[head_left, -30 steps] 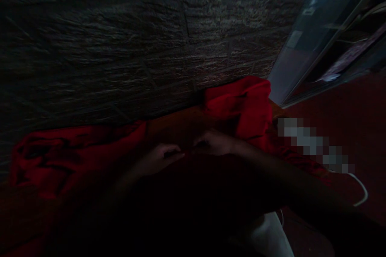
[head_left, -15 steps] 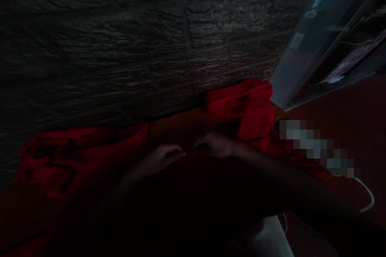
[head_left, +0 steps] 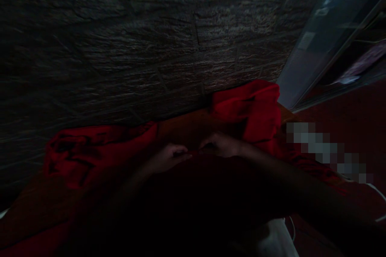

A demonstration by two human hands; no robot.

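The scene is very dark. My left hand (head_left: 169,158) has its thumb and fingers curled into a pinch near the middle of the view. Close by on its right, my right hand (head_left: 223,145) pinches in the same way, a small gap between the fingertips. Between and below them spreads a dark red cloth (head_left: 197,161), whose edge both hands seem to grip; its lower part fades into black. A crumpled red cloth (head_left: 120,140) lies left of my hands. Another bunched red cloth (head_left: 262,108) sits beyond my right hand.
A wooden surface (head_left: 183,122) runs along a rough brick wall (head_left: 169,40). At the right stands a grey-blue upright panel (head_left: 304,56), with reddish floor (head_left: 356,108) beside it. A white cable (head_left: 378,190) curves at the right edge, near a blurred-out patch. Something whitish (head_left: 279,237) shows at the bottom.
The view has shifted slightly, so everything sits a little further right. My hands keep the same pinched pose and spacing; the cloths look unchanged.
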